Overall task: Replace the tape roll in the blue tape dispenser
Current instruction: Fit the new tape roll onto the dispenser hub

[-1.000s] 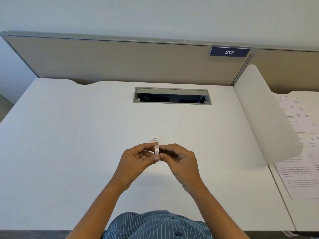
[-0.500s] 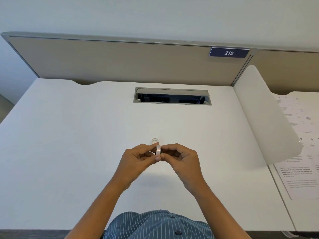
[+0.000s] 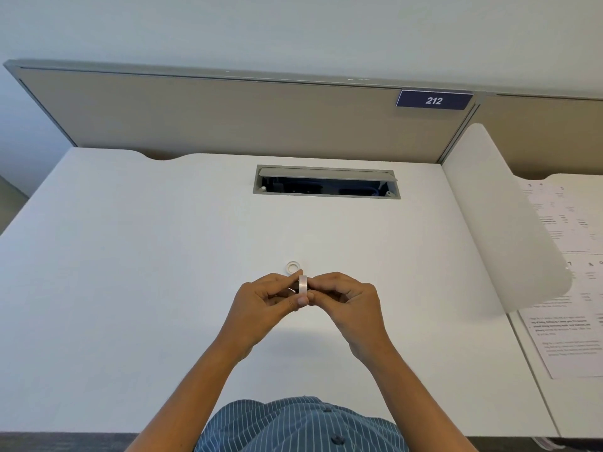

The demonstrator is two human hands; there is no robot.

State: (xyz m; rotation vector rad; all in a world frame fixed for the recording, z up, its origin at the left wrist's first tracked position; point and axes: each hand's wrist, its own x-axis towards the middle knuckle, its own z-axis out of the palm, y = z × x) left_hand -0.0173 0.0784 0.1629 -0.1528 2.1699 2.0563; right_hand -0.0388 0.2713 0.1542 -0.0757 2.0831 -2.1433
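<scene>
A small whitish tape roll (image 3: 303,283) stands on edge between my two hands, above the middle of the white desk (image 3: 130,288). My left hand (image 3: 261,305) pinches it from the left with thumb and fingers. My right hand (image 3: 346,301) pinches it from the right; what else its fingers hold is hidden. A small clear empty tape ring (image 3: 293,266) lies flat on the desk just beyond my hands. No blue tape dispenser shows in this view.
A grey cable hatch (image 3: 326,183) is set in the desk farther back, before a beige partition (image 3: 228,119) with a "212" plate (image 3: 434,100). A white curved divider (image 3: 502,223) stands at the right, with printed papers (image 3: 567,324) on the neighbouring desk.
My hands have stayed in place, working the roll slightly between the fingertips. The ring on the desk has not moved.
</scene>
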